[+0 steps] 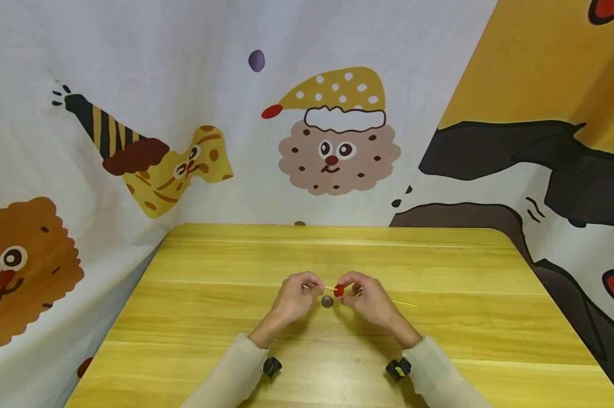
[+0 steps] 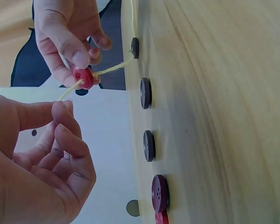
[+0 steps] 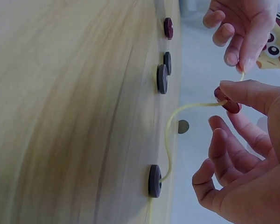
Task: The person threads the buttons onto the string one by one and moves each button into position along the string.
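Above the table my right hand (image 1: 370, 300) pinches a red button (image 2: 83, 77) between thumb and fingertips. A yellow string (image 3: 168, 135) runs through the button. On its far side, the string's end is pinched between thumb and forefinger of my left hand (image 1: 296, 294). The string also drops from the red button to a dark button (image 3: 154, 181) that stands close to the tabletop, and trails on past it. Just below the hands in the head view lies another dark button (image 1: 327, 301).
Several loose buttons sit in a rough row in the left wrist view, among them a dark one (image 2: 149, 145), a maroon one (image 2: 159, 192) and a red one (image 2: 161, 218). The wooden table (image 1: 210, 340) backs onto a cartoon-printed cloth (image 1: 225, 34).
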Demonstrator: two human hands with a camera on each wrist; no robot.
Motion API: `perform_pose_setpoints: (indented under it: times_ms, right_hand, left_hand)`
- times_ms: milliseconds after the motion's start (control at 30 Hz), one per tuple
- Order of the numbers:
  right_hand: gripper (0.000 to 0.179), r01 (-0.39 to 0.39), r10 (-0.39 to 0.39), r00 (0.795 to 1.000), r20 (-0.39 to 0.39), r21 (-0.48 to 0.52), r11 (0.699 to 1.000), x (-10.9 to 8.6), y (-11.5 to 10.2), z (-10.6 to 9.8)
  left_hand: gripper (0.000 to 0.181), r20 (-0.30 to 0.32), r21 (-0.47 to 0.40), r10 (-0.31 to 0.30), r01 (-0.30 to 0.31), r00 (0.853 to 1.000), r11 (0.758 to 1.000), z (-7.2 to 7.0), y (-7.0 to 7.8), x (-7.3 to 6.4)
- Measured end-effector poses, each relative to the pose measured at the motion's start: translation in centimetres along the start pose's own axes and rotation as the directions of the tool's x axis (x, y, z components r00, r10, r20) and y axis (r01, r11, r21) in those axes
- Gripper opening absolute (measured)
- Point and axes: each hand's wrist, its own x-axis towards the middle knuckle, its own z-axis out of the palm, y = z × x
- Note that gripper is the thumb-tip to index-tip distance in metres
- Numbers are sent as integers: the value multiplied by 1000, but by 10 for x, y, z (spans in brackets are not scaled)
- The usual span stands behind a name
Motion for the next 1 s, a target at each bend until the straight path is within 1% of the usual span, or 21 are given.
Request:
perform_pose_setpoints:
  times_ms: [133,300,633,1000]
  right_hand:
    - [25,8,-8,1000,-10,-2,1000,0,4,-2]
    - [25,18,-18,1000,3,-13,1000,0,8,-4]
    - [27,-45,45,999,17,-36,998,-2,13,-9]
    - [27,-52,52,999,2,-49,997,-2,24,-14]
  left_hand:
    - [16,-1,-7,-3,3,1000,1000,0,0,0]
    - [15,-4,-12,0,0,1000,1000,0,1,0]
    - [14,-17,8,7,-7,1000,1000,-1,0,1]
    - [12,-33,21,29,-28,999,999,-3,2,1]
